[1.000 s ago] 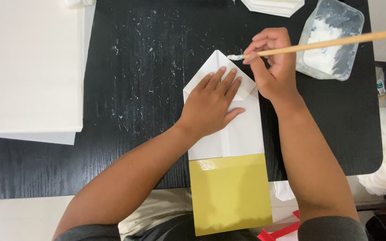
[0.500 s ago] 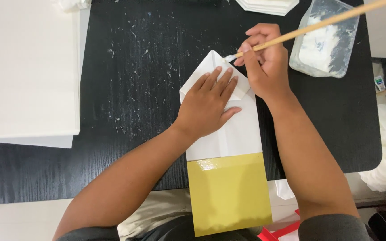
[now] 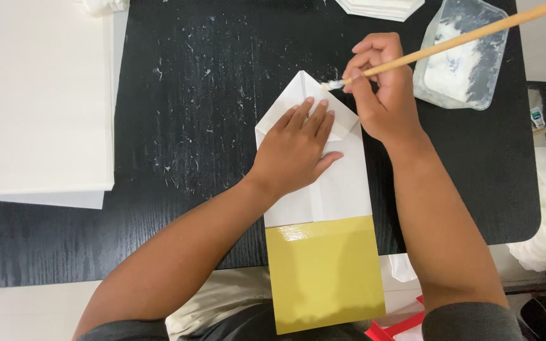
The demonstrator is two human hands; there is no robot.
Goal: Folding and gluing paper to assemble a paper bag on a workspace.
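Two hands at one folded paper bag, lying white end pointed, glossy yellow end overhanging the black table. Left hand flat, fingers spread, pinning the folded flaps. Right hand pinched shut on a wooden brush, wet tip at the flap edge. Could smear paste, or let slick paper slide. Cloudy plastic tub of white paste near
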